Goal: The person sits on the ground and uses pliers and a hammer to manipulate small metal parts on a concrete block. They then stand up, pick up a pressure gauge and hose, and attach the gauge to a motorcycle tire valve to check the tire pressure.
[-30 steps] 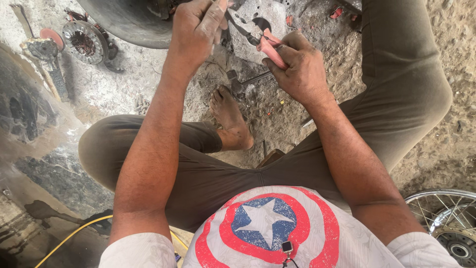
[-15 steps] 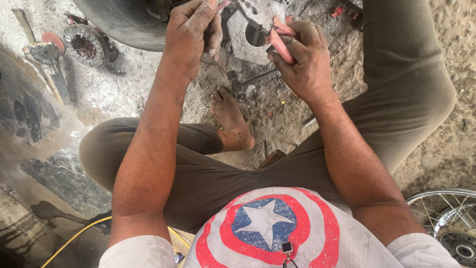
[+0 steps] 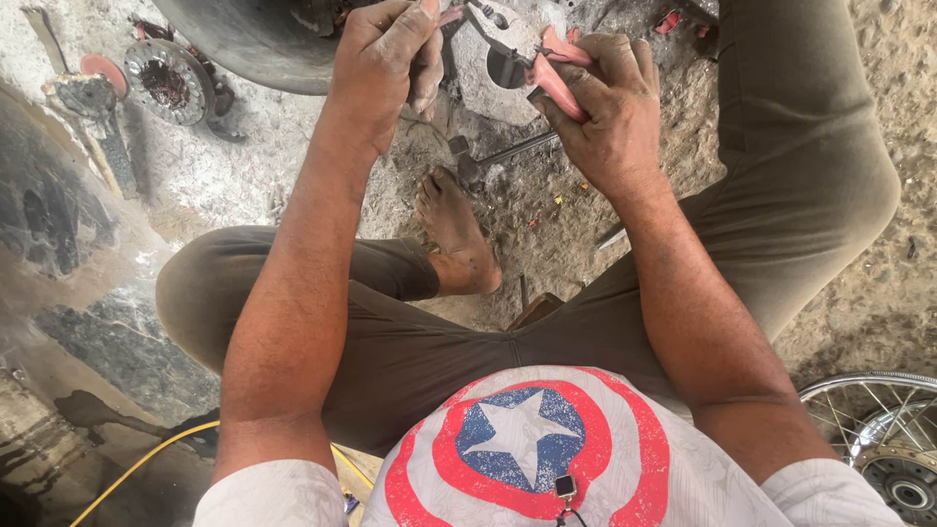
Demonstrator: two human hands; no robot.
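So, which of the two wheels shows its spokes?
The wheel at bottom right, with thin wire spokes and a shiny rim. The dark tyre at the top shows none.

right hand (image 3: 610, 102) gripping pink-handled pliers (image 3: 547, 63), left hand (image 3: 386, 54) beside tyre (image 3: 249, 39)

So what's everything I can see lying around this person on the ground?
pliers: one, pink handles, in the right hand at top centre
metal part: one, grey, at the pliers' tip
tyre: one, dark grey, top left
hammer: one, dark metal, on the ground under the hands
round toothed part: one, rusty grey, upper left
grinder tool: one, grey with a red disc, far left
yellow cable: one, bottom left
spoked wheel: one, silver, bottom right
bare foot: one, centre
left hand: one, closed around something hidden, top centre
right hand: one, gripping the pliers
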